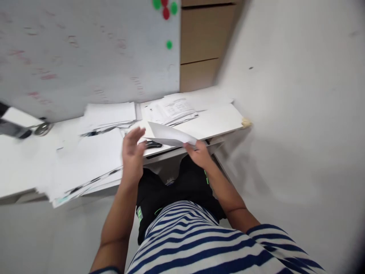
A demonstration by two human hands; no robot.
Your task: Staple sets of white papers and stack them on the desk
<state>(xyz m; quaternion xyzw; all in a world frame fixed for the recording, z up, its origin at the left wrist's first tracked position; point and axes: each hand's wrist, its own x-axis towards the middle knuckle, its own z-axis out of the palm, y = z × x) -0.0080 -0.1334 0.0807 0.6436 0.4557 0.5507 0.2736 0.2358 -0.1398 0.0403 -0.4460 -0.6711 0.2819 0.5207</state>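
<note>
A striped shirt faces the desk. At the desk's front edge, the right hand pinches a paper sheet; the left hand stands separate, fingers parted.

From my remote station I identify the sheet as thin, smooth, matt paper; the stacks are likewise paper. I read the desktop as a smooth, laminate-like surface. The whiteboard face appears smooth; its round discs look plastic. The brown panels appear matt and wood-like. Shirt and trousers: soft cloth.
</note>
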